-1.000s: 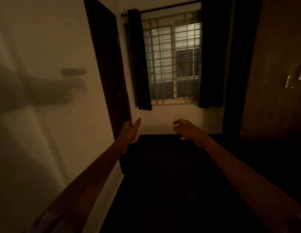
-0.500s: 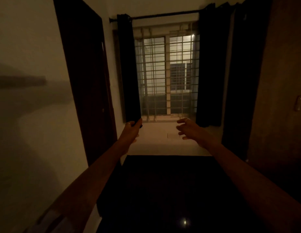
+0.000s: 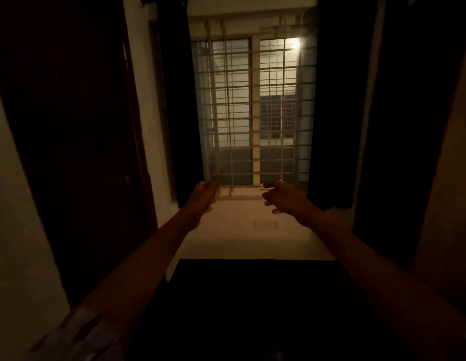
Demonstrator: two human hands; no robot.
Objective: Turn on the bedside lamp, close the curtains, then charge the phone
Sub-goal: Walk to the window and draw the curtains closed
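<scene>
Two dark curtains hang apart at a barred window (image 3: 255,113): the left curtain (image 3: 179,113) and the right curtain (image 3: 333,126). A thin sheer curtain (image 3: 207,126) hangs just inside the left one. My left hand (image 3: 202,195) is at the lower inner corner of the left curtain, thumb up against the sheer hem; the dim light hides whether it grips any cloth. My right hand (image 3: 284,195) hovers below the sill with curled fingers apart, a short way left of the right curtain and touching nothing. No lamp or phone is in view.
A dark wooden door (image 3: 70,152) fills the left wall. A dark tall panel (image 3: 398,152) and a brown wardrobe side (image 3: 450,178) stand on the right. A dark surface (image 3: 252,308) spreads below my arms, with pale wall (image 3: 247,238) under the window.
The view has closed in on the window. Both hands have risen to the curtains' lower edge, and my left hand now reaches the left curtain's corner.
</scene>
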